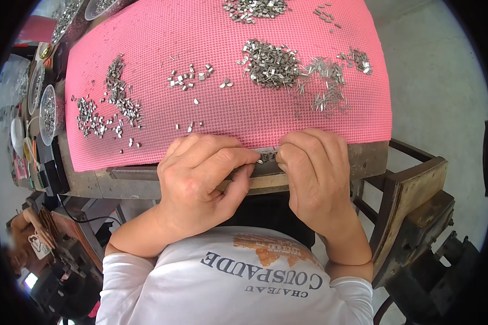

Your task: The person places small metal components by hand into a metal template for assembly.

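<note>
At the front edge of the bench, my left hand point(206, 170) and my right hand point(317, 173) face each other, a small gap apart. Between their fingertips runs a short strip of small metal links point(268, 156), grey and dark. My left thumb and forefinger pinch its left end, where a tiny shiny piece shows. The right fingers close over the other end and hide it. Beyond the hands, a pink textured mat point(162, 119) carries loose metal pieces: a dense heap of small blocks point(274, 65), thin pins point(328, 95) and scattered half-round pieces point(190, 129).
More metal bits point(122, 97) lie along the mat's left part, and another heap point(255, 8) at the far edge. Clear bowls of parts point(48, 114) stand on the left. A wooden-sided stand point(412, 200) is at the right. Part of another person, an arm point(38, 225), shows at lower left.
</note>
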Motion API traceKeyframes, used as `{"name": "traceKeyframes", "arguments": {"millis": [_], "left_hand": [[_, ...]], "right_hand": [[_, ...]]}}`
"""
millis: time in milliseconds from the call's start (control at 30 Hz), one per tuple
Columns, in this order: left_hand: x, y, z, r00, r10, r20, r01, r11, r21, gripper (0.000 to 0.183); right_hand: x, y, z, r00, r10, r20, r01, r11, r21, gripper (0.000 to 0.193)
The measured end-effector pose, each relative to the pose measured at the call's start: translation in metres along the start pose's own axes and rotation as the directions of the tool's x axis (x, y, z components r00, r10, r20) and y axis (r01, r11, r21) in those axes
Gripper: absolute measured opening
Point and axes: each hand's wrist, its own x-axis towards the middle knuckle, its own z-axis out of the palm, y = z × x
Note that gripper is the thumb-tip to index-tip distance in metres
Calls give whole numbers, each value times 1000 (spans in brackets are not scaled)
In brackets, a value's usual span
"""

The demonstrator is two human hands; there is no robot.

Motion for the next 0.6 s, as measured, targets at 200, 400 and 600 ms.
{"name": "traceKeyframes", "arguments": {"millis": [200,400,600], "left_hand": [[3,4,4,1000,-24,11,24,999,40,27],[7,9,8,998,-62,19,60,995,81,30],[7,8,8,997,-69,23,67,996,65,29]], "right_hand": [[-1,2,2,1000,-4,9,4,1000,-6,29],[-6,6,11,995,-95,-38,90,990,-109,26],[-13,13,8,992,-92,-84,88,995,-41,24]]}}
